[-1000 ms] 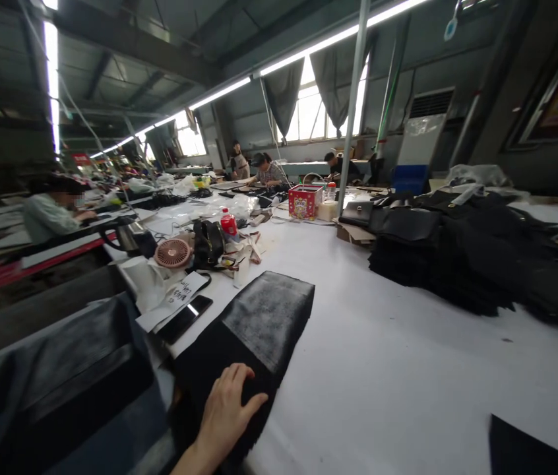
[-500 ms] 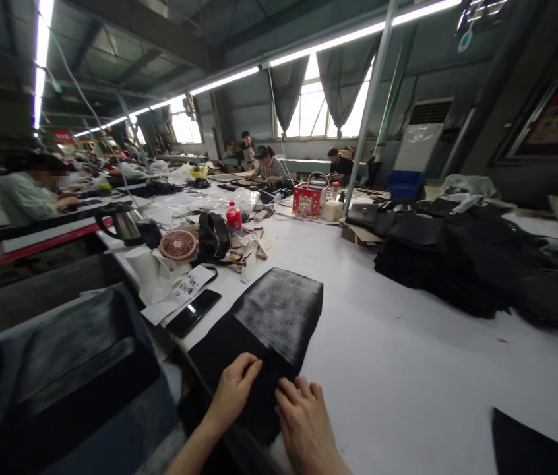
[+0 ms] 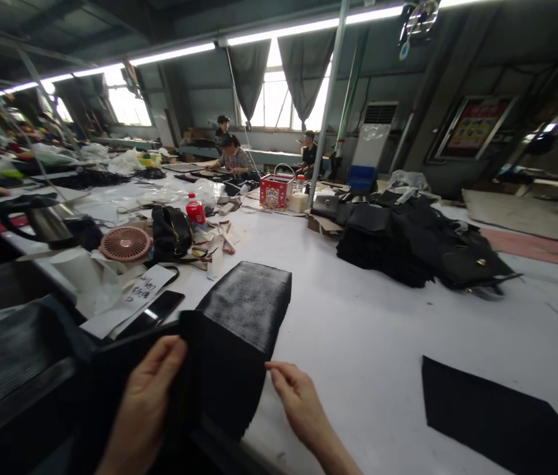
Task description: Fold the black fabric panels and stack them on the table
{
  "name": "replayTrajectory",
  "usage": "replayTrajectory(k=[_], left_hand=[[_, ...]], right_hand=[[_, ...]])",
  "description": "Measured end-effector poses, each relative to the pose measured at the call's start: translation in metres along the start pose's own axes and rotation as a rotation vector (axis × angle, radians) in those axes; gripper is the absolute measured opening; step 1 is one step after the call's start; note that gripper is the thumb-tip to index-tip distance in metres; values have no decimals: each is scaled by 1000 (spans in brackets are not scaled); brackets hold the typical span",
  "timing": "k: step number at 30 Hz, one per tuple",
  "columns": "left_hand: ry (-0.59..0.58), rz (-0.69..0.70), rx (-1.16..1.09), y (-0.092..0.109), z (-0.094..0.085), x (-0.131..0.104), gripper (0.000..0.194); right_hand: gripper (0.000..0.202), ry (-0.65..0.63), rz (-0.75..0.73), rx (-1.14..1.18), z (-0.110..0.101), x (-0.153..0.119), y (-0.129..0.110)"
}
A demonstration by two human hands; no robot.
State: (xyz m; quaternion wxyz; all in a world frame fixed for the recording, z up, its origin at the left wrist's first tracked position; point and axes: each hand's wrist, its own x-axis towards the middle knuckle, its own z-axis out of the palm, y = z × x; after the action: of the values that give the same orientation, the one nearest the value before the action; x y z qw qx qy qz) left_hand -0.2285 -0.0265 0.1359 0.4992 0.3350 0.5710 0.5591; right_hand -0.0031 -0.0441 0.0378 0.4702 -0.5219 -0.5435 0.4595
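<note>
From the head view, a stack of black fabric pieces (image 3: 239,330) lies at the near edge of the white table (image 3: 358,330). The left hand (image 3: 148,402) grips a black piece lifted from the stack's left side. The right hand (image 3: 299,402) pinches the stack's right edge, fingers narrow. A phone (image 3: 153,315) lies just left of it.

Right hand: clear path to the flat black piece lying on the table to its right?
Probably yes. The right hand hovers at the edge of the black stack, fingers pinched but holding nothing visible. Between it and the flat black piece lies only bare white table.
</note>
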Motion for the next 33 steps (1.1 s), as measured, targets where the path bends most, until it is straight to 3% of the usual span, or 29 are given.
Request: replayTrajectory(k=[3, 5, 7, 10, 14, 17, 20, 25, 30, 33], left_hand=[[-614, 144, 193, -41, 79, -46, 29], [-987, 338, 314, -69, 115, -66, 19], [-1179, 515, 454, -93, 135, -74, 16], [-1162, 689, 770, -121, 147, -68, 29], [-1161, 786, 1039, -140, 152, -59, 37], [-1219, 833, 1121, -142, 157, -63, 28], [-1174, 904, 1176, -136, 167, -60, 18], [-1103, 1016, 1294, -134, 190, -31, 16], [-1159, 1160, 1348, -142, 204, -13, 15], [-1133, 1165, 1322, -148, 205, -11, 17]], right_hand=[[57, -58, 326, 561, -54, -14, -3], [59, -68, 407, 678, -96, -30, -1], [56, -66, 440, 620, -132, -48, 4], [53, -37, 490, 292, -170, -67, 11], [47, 15, 535, -35, -187, -61, 25], [29, 116, 472, -181, -180, -43, 38], [15, 258, 383, -383, -164, -34, 47], [26, 476, 268, -644, -137, -38, 60], [28, 559, 172, -740, -123, -40, 78], [26, 615, 13, -870, -117, -41, 89]])
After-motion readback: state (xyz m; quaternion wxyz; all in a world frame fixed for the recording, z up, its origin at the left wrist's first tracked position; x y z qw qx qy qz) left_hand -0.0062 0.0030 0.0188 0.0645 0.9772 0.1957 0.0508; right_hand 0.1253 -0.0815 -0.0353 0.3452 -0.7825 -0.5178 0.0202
